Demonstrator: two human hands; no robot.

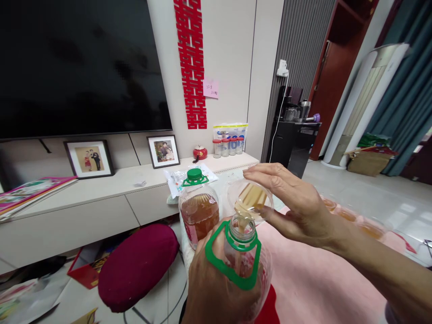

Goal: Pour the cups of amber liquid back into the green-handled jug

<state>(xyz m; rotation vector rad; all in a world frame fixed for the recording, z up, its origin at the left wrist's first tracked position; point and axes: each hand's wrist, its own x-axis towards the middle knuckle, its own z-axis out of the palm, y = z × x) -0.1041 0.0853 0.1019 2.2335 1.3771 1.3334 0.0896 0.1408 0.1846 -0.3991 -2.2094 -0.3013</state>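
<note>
My left hand (219,283) is wrapped round the neck of a clear plastic jug (265,263) with a green carry ring (248,282) and an uncapped mouth. In my right hand (290,202) a clear plastic cup (232,193) is tilted over that mouth. Amber liquid runs from the cup's rim into the jug. Just behind stands a second jug (200,216), upright, green-capped and holding brown-amber liquid. My fingers hide much of the open jug's body, so its level cannot be made out.
Several cups of amber liquid (371,228) stand at the right on the pink cloth (324,274). A maroon round stool (138,267) is at the left. Behind, a white cabinet (94,202) bears framed photos (164,152) and several red-lidded jars (225,147).
</note>
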